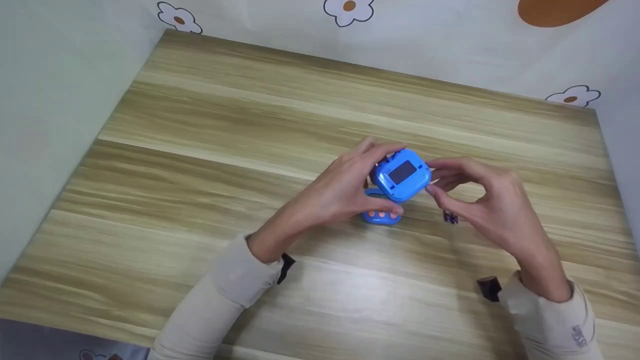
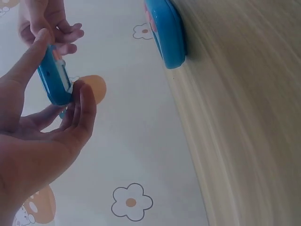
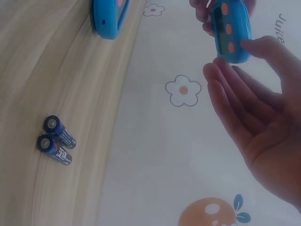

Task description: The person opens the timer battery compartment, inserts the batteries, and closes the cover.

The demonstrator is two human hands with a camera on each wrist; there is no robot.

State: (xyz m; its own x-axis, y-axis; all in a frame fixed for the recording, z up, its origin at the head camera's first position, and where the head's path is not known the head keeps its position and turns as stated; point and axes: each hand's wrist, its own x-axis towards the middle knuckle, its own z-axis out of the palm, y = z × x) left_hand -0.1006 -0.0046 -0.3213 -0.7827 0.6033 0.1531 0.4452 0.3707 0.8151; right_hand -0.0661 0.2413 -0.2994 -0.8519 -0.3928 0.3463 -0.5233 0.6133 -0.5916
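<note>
My left hand holds a small blue electronic device above the table, its back turned up. A dark rectangle shows on that back; whether it is a label or a recess I cannot tell. Pink buttons and a screen are on the device's other face, seen in the right wrist view. At the right end, my right hand pinches its edge between thumb and fingertips. Below, on the table, lies a second blue device with pink buttons, partly hidden by my left thumb.
Two dark blue batteries lie side by side on the wooden table, under my right hand in the head view. A pale wall covering with flower prints stands behind the table's far edge.
</note>
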